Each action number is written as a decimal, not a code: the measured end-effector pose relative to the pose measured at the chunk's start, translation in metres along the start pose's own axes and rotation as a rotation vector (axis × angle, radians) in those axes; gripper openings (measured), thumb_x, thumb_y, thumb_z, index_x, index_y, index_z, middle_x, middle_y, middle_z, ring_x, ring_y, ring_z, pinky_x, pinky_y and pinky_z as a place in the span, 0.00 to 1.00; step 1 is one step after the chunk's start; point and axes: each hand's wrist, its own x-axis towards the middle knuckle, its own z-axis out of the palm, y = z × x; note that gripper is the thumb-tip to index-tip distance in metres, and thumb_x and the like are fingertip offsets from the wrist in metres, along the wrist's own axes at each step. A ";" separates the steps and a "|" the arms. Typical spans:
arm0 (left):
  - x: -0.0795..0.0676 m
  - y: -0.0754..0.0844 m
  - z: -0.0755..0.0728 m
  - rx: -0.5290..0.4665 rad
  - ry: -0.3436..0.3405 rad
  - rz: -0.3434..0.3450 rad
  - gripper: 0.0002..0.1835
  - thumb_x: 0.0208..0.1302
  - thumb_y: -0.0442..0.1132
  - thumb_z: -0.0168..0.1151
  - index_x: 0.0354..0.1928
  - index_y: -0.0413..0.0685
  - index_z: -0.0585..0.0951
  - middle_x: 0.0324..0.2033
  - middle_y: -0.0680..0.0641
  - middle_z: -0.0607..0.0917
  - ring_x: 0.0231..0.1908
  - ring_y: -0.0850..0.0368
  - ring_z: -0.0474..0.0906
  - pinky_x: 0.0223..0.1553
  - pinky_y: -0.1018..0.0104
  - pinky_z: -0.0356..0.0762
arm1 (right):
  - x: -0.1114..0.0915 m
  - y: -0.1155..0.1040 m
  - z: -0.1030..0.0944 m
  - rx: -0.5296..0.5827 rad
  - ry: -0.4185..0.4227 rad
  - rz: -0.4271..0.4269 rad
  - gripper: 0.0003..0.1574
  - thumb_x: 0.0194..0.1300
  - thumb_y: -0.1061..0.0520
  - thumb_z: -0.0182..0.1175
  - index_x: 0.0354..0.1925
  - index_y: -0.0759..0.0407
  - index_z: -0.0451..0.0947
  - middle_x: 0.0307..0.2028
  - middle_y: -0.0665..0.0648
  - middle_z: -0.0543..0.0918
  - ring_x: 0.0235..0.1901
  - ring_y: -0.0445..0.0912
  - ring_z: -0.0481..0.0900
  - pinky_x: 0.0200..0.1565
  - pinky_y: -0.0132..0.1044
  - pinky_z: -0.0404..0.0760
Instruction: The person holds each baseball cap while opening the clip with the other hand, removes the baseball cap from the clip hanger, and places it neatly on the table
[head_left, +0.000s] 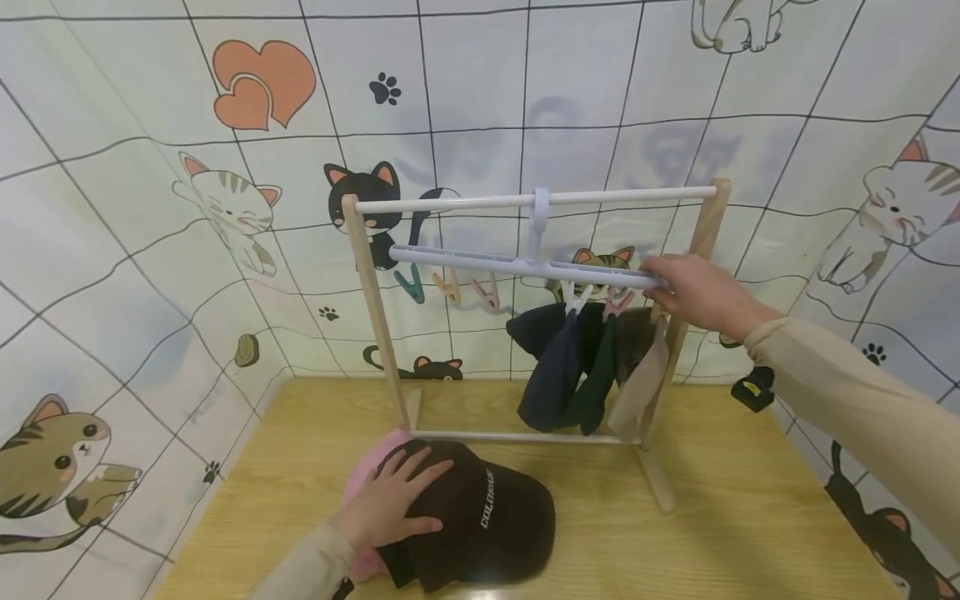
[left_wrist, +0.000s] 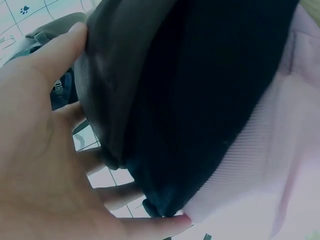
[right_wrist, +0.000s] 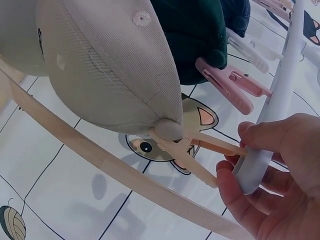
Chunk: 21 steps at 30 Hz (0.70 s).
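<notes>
My left hand [head_left: 386,508] rests with spread fingers on a dark brown baseball cap [head_left: 506,508] with white lettering. In the left wrist view, a dark cap [left_wrist: 210,75] and a pink cap [left_wrist: 270,150] lie against the brown one. My right hand [head_left: 701,292] grips the right end of a pale clip hanger [head_left: 465,261], which hooks over the rack's top bar and tilts down to the right. From that half hang navy [head_left: 551,392], green [head_left: 596,383] and beige [head_left: 641,379] caps. A pink clip [right_wrist: 230,90] holds the green cap; an orange clip [right_wrist: 187,162] holds the beige one.
Teal [head_left: 411,285], orange [head_left: 447,287] and pink [head_left: 487,293] clips dangle without caps from the hanger's left half. The rack has wooden posts [head_left: 377,308] and a white top bar [head_left: 450,204]. It stands on a wood-grain table [head_left: 735,500] before a cat-print cloth [head_left: 480,92].
</notes>
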 end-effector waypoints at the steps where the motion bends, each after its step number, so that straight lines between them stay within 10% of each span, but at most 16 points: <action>1: -0.001 0.000 0.001 0.002 0.010 0.001 0.40 0.60 0.59 0.64 0.71 0.54 0.63 0.67 0.35 0.63 0.63 0.26 0.57 0.50 0.27 0.62 | 0.000 0.001 0.000 0.000 0.001 0.003 0.16 0.61 0.67 0.64 0.48 0.67 0.75 0.40 0.65 0.82 0.32 0.53 0.78 0.30 0.47 0.73; 21: 0.019 0.011 -0.026 0.188 0.081 -0.010 0.32 0.61 0.54 0.65 0.63 0.48 0.74 0.59 0.35 0.74 0.54 0.31 0.71 0.45 0.34 0.71 | 0.009 0.008 -0.011 0.014 0.006 0.023 0.20 0.60 0.68 0.64 0.51 0.71 0.75 0.43 0.69 0.81 0.35 0.56 0.80 0.33 0.50 0.75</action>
